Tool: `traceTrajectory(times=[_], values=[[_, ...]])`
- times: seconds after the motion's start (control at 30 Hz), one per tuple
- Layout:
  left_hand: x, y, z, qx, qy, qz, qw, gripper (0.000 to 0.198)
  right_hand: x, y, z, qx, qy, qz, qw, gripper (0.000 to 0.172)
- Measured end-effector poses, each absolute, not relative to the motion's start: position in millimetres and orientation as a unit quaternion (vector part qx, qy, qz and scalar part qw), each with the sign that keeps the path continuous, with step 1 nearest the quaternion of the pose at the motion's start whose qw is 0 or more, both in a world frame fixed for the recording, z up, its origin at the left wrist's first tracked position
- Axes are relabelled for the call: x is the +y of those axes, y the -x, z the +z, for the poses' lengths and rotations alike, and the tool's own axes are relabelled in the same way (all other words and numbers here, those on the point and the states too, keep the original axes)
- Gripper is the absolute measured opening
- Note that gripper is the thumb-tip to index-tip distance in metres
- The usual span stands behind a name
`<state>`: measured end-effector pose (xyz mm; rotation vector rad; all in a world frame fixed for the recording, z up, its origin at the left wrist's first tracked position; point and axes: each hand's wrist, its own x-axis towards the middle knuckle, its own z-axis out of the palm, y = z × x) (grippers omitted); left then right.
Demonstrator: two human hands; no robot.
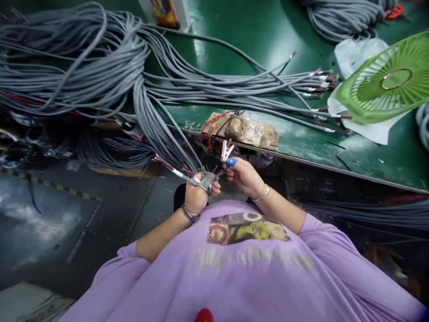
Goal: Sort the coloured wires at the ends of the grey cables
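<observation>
My left hand is closed around the ends of grey cables, with a grey wrap on its thumb. A stripped cable end with a white band and coloured wires sticks out to its left. Close by on the right, my right hand pinches thin wires at the cable ends. Blue tape covers one of its digits. Just beyond those fingertips is a pale pink clip; I cannot tell whether the hand touches it.
Big coils of grey cable cover the green bench at left, their banded ends reaching right. A taped cardboard block with red and black leads lies at the bench edge. A green fan stands at right. More cable lies below the bench.
</observation>
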<state>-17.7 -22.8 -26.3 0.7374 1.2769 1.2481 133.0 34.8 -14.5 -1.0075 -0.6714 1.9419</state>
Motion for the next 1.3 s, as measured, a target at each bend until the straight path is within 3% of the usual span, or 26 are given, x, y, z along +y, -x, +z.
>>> traceTrajectory(times=[0.23,0.77,1.03,1.3], values=[[-23.3,17.8,-31.6,0.541,-0.369,0.504,0.563,0.034,34.6,-136.6,-6.5,-0.372,0.386,0.790,0.297,0.035],[-25.9,21.1,-29.6,0.531,-0.436,0.442,0.576,0.036,28.8,-131.5,-17.5,-0.369,0.424,0.724,0.400,0.033],[-24.8,21.8,-36.4,0.520,-0.410,0.474,0.581,0.033,29.4,-137.1,-15.9,-0.349,0.388,0.789,0.323,0.036],[-24.8,18.6,-33.7,0.526,-0.390,0.486,0.579,0.032,22.8,-128.7,-17.1,-0.394,0.405,0.733,0.380,0.028]])
